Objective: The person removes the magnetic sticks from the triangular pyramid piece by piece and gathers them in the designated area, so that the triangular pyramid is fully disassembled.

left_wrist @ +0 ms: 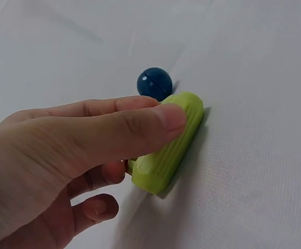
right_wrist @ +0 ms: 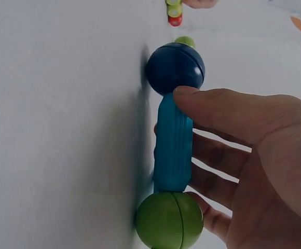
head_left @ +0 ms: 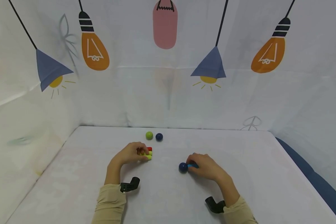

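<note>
My left hand (head_left: 132,152) pinches a ridged lime-green rod (left_wrist: 179,145), its thumb along the top face. Right beside that rod, in the head view, lie a second lime-green rod (head_left: 150,153) and a red rod (head_left: 149,149), partly hidden by the fingers. To the right, my right hand (head_left: 203,166) grips a blue rod (right_wrist: 172,148) between thumb and fingers. A dark blue ball (right_wrist: 175,67) sits at one end of this rod and a green ball (right_wrist: 168,220) at its other end; the green one is hidden in the head view.
Farther back on the white table (head_left: 168,199) are a loose green ball (head_left: 149,135) and a loose dark blue ball (head_left: 159,137). A white cloth wall (head_left: 145,99) printed with lamps stands behind the table. Both wrists wear black camera mounts.
</note>
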### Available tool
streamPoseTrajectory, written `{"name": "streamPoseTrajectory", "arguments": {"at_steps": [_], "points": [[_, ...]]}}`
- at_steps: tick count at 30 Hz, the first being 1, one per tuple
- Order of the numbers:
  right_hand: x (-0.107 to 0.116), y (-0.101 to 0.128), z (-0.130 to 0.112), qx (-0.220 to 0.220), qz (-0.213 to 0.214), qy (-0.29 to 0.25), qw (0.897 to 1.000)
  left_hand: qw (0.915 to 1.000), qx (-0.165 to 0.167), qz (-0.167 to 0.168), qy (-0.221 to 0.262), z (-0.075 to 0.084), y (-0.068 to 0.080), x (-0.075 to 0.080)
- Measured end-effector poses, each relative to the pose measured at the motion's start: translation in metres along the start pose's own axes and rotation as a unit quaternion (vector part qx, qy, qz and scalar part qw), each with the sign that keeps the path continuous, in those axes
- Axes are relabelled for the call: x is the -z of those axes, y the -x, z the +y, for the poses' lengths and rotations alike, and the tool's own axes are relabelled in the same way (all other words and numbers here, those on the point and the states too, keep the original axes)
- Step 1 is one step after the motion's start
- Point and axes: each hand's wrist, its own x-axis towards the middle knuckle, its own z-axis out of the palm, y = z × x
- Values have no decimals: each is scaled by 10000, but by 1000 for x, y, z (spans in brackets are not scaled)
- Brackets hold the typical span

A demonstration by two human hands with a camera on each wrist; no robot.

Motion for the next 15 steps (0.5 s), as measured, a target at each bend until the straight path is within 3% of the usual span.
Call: {"name": "streamPoseTrajectory", "arguments": {"at_steps": [4,8,11,15], "points": [[-1,0,-1,44,11,-17,10000,9999,-103,40,-14,5,-2,0],[-2,-1,-2,107,34,-39,9999,9992,-400,-61,36,22,-9,-6],[-3,-2,-2,135,37,-47,9999,9970,-681,-371,-35,42,-17,-21],[-4,-3,-1,205,92,-137,9997,9887,-1173,-920,-181,68,-30,-54]]}}
